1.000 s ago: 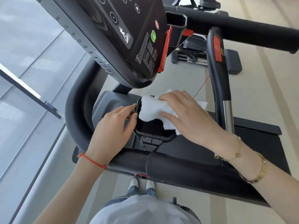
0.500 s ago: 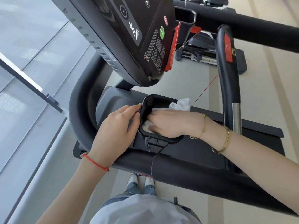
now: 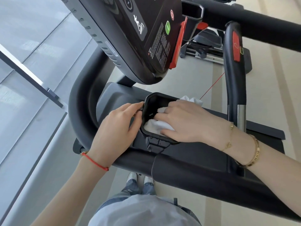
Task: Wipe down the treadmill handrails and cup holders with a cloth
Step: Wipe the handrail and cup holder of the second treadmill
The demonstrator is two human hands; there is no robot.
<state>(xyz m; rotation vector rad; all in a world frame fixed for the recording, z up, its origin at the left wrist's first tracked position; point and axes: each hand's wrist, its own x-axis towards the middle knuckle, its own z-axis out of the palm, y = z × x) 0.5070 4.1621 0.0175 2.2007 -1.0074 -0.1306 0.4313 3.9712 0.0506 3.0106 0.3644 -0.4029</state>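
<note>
Red cord bracelet [image 3: 95,162], gold bangle [image 3: 254,154], jeans [image 3: 130,187]

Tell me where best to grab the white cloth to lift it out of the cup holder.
Probably the bunched corner of the white cloth poking past the cup holder rim's far side; come from above. The rest lies pressed under the right hand.
</note>
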